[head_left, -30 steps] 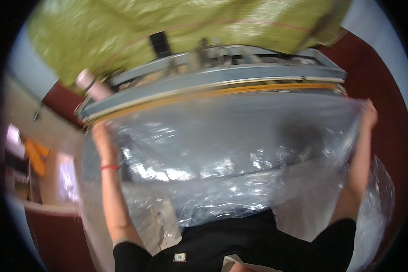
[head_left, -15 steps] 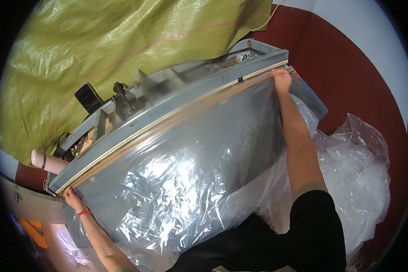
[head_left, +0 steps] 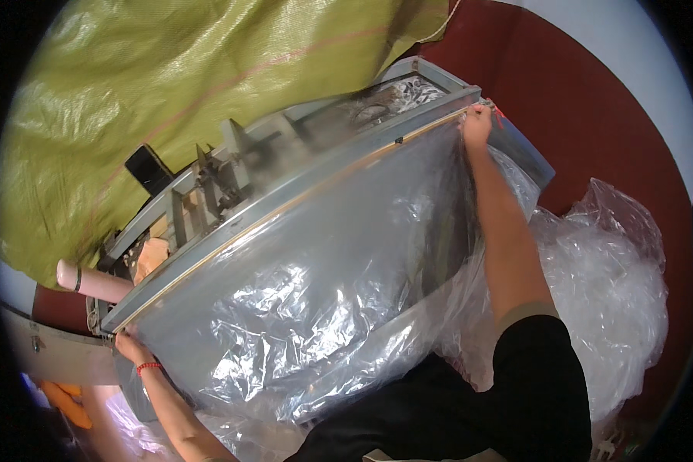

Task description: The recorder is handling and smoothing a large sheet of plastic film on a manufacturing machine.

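Observation:
A wide sheet of clear plastic film (head_left: 323, 254) is stretched along the front of a long grey metal machine (head_left: 285, 196), which has a narrow tan strip (head_left: 231, 244) on its near edge. At the strip's left end my left hand (head_left: 133, 350), with a red bead bracelet (head_left: 148, 367) at the wrist, is closed on a corner of the film. My right hand (head_left: 477, 122) pinches the film near the far right end, beside a red string (head_left: 498, 115). Between my hands the film's upper edge lies along the strip, and its lower part hangs wrinkled and shiny toward my lap.
A large heap of clear film (head_left: 604, 308) lies on the right. Behind the machine hangs a yellow-green woven sheet (head_left: 192, 61). A phone (head_left: 149, 169) and a pink bottle (head_left: 92, 280) are at the machine's back and left. Dark red wall (head_left: 585, 100) stands beyond the right end.
The film's upper edge has come up closer against the machine's strip, covering the brownish band below it. Both hands keep their hold; the right one has risen slightly toward the machine's corner.

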`<action>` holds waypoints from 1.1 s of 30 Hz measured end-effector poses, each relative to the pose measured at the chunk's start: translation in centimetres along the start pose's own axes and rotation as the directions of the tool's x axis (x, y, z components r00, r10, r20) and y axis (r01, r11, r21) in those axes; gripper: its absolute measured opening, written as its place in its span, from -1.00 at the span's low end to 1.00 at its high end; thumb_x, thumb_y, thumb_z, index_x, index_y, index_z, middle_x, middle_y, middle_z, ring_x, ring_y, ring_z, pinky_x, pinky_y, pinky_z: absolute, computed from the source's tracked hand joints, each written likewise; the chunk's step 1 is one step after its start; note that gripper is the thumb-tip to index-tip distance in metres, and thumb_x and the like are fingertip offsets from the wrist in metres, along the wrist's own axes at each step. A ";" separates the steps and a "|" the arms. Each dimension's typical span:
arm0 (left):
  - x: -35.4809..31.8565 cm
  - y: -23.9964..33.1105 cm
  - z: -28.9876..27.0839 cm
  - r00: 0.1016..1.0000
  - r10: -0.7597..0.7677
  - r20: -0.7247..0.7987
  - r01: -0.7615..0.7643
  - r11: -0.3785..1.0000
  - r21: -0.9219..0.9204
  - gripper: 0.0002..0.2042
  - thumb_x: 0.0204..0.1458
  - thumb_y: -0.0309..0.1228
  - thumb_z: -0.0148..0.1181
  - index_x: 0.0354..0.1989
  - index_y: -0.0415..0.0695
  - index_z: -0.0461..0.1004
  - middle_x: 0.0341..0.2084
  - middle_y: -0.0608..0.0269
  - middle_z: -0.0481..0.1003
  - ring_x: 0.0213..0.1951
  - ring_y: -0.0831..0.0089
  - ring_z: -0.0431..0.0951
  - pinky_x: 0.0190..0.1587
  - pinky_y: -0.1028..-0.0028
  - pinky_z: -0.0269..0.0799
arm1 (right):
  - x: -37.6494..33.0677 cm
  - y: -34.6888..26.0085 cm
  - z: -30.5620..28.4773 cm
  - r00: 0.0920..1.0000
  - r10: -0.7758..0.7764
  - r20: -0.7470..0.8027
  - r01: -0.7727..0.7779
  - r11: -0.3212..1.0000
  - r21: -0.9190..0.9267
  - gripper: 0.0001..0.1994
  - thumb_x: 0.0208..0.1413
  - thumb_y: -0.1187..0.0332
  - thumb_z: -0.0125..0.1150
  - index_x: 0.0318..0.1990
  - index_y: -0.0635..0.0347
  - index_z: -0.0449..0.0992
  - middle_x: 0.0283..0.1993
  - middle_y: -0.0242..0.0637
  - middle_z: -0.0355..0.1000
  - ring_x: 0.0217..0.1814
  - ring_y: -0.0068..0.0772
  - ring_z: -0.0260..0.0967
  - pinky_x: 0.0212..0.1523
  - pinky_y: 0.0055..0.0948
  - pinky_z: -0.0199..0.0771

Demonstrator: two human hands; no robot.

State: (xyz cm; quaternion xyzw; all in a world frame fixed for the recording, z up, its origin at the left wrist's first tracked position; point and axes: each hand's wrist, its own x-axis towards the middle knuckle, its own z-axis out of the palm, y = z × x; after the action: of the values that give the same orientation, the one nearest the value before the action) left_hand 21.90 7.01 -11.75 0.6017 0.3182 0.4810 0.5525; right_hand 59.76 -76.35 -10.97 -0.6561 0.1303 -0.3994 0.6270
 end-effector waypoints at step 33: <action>-28.2 24.0 6.1 0.523 -0.151 0.839 0.079 0.989 0.129 -0.86 -0.03 -0.39 0.12 -0.44 -0.22 0.42 -0.68 0.40 0.36 -0.66 0.68 0.32 -0.62 0.67 0.26 | -40.0 -30.8 3.4 0.022 -0.652 0.758 0.062 0.758 0.650 -0.75 -0.17 0.40 0.25 -0.28 0.26 0.45 -0.31 -0.26 0.41 -0.25 -0.36 0.37 -0.23 -0.49 0.34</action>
State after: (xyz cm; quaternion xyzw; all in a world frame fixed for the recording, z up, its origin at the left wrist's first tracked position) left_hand 14.61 -25.45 5.57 0.7571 0.0679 0.0800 0.6448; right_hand 26.08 -41.49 3.56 -0.5948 -0.5815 -0.0404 0.5536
